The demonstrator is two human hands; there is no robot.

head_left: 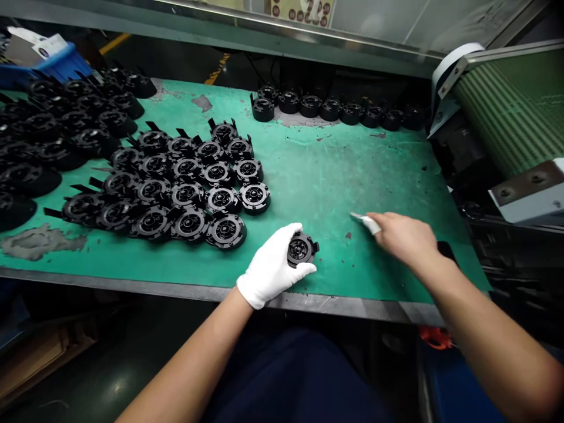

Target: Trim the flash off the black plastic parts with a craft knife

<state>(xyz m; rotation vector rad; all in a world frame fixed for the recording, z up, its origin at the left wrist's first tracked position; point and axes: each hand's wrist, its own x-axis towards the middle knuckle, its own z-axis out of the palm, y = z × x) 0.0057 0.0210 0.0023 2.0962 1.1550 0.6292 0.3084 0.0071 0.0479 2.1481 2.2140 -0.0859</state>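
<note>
Near the front edge of the green mat, my left hand [274, 264] wears a white glove and curls around a round black plastic part [301, 249]. The thumb and fingers press on its sides, and its ribbed face points up. To the right, my bare right hand [403, 234] is closed on a small pale tool with a thin grey tip [365, 222], which points left over the mat. Its exact kind is blurred. Left of my gloved hand stand rows of similar round black parts [190, 222], several with upright tabs.
The green mat [335, 176] covers the bench. More black parts [92, 141] crowd the left side, by a blue bin [66, 63]. A row of black rings [331, 108] lines the back. A green conveyor belt [520, 106] stands at right; an orange-handled object [435, 337] lies below the edge.
</note>
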